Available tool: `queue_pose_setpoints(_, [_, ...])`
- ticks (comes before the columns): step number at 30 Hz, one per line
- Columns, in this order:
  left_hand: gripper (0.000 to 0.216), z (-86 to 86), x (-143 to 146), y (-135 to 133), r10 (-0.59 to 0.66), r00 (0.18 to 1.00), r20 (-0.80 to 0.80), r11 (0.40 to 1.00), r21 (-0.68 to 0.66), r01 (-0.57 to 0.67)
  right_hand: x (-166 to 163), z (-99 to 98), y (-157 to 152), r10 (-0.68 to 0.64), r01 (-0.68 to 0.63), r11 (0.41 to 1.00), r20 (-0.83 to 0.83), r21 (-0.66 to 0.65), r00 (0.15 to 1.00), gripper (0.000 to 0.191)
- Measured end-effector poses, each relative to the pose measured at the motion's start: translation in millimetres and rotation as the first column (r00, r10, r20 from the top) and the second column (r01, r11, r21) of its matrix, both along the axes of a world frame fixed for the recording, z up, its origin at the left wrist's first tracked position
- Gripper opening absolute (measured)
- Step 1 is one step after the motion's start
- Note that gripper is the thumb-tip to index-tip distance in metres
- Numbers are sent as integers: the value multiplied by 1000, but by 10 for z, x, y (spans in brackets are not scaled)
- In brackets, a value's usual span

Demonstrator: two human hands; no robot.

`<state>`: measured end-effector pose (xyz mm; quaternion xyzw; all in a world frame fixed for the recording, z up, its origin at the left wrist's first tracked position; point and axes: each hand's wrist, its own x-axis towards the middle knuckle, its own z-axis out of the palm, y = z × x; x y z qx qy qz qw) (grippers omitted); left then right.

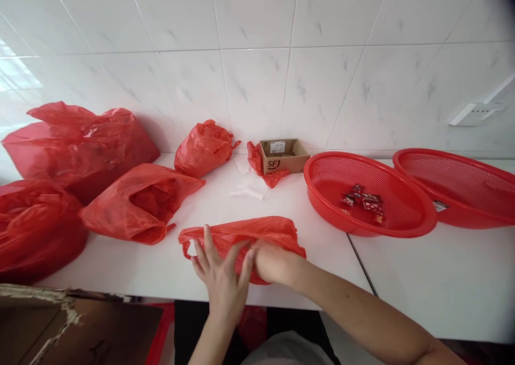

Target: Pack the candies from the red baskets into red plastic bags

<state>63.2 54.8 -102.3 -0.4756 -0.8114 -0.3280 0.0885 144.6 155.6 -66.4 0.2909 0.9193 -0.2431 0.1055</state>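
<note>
- Crumpled red thin-plastic bag (277,226) lies on its side on the smooth white table (132,268), directly in front of the person.
- Left hand (223,278): fingers spread well apart, resting against the bag's near side; I see nothing gripped.
- Right hand (269,258): pushed into the bag up to about the wrist; fingers hidden, so I cannot tell how open they are or what they hold.
- Right of the bag: round red perforated plastic basket (328,212) with small dark-red printed packets (370,199) inside.
- Beyond the bag, near the wall: open brown cardboard box (287,165).
</note>
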Motion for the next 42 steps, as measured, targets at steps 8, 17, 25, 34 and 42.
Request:
queue_pose_setpoints(8, [41,-387,-874,3,103,981,-165,963,-229,-140,383,239,410,-207,210,977,-54,48,977,44])
queue_pose_setpoints(17, [59,-26,-988,-84,-203,883,424,945,-152,291,713,282,712,-161,165,986,-169,10,972,45])
queue_pose_setpoints(25, [54,264,-707,-54,-218,153,964,967,192,168,678,164,688,160,-54,951,-333,305,929,33])
queue_pose_setpoints(34, [13,176,-801,-141,-211,333,919,919,71,388,900,-1,734,99,-96,995,-89,35,991,93])
queue_pose_setpoints(42, [43,-65,-644,2,-168,953,253,889,-380,257,835,-76,693,94,-94,996,54,2,994,104])
